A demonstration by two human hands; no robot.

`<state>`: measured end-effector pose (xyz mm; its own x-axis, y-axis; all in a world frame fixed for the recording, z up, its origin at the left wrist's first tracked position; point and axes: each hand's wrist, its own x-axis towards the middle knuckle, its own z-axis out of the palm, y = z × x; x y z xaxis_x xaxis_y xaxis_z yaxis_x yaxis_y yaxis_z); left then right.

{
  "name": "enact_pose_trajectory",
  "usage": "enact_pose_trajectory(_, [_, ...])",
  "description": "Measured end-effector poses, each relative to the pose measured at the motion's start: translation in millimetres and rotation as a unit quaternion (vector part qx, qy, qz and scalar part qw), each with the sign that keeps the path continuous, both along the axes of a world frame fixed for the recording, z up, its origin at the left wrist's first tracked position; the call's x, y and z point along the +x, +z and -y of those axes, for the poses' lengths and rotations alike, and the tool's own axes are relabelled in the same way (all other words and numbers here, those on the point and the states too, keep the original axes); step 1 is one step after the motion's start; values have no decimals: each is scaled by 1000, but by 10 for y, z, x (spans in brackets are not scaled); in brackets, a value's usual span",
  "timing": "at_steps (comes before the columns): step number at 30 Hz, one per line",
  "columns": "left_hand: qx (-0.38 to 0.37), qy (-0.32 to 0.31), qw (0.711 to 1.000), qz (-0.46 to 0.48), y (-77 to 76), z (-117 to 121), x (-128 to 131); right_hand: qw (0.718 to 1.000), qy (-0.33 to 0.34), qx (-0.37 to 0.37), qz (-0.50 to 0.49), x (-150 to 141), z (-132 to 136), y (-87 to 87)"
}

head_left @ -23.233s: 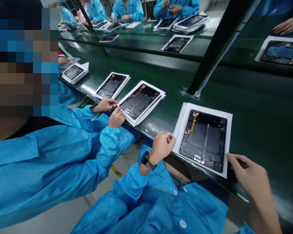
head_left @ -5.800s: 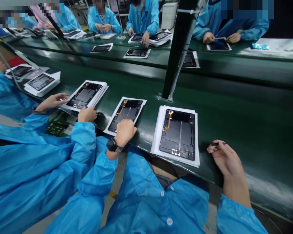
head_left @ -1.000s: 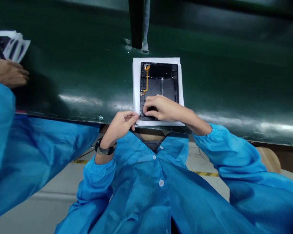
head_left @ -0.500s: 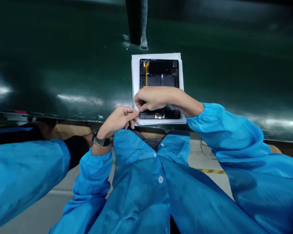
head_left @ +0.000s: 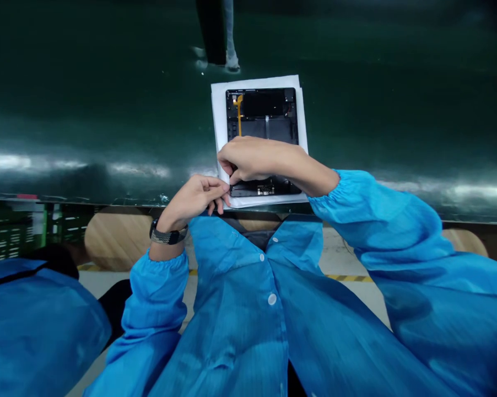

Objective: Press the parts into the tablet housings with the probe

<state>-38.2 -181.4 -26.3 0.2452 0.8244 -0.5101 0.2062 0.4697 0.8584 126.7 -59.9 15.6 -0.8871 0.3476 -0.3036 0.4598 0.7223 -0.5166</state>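
1. Open tablet shell (head_left: 267, 102), one, black: lies on the paper sheets, near the table's front edge; lower left part hidden by the hands.
2. Orange ribbon cable (head_left: 239, 118), one: runs down the shell's upper left side, its lower end hidden behind the right hand.
3. Paper sheets (head_left: 220, 110), white, at least two, slightly out of line: margins show on all four sides of the shell; the bottom margin lies beside the table's front edge.
4. Right hand (head_left: 252, 157), one: reaches across the shell to its lower left corner, thumb and fingers narrowly bent together; whether they hold anything, cannot tell.
5. Left hand (head_left: 201, 196), one, with one wristband (head_left: 169, 236): at the same corner, thumb and forefinger close together, other fingers curled; a hold cannot be confirmed.
6. Green table (head_left: 108, 99), one: surface extends widely left and right of the sheets.
7. Dark post (head_left: 212, 33), one: stands just beyond the sheets' upper edge, limiting room there.
8. Wooden seats, two: one left (head_left: 118, 237), one right, partly seen.
9. Co-worker's blue garment (head_left: 37, 336), one: lower left, well apart from the shell.
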Motion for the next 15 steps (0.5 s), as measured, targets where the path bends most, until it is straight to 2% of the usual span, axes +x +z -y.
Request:
enact_pose_trajectory(7, [-1, -14, 1000, 5, -41, -11, -30, 999, -33, 16, -6, -50, -48, -73])
enact_pose_trajectory(15, [-7, -18, 1000, -6, -16, -43, -22, 997, -56, 38, -42, -69, -112, -265])
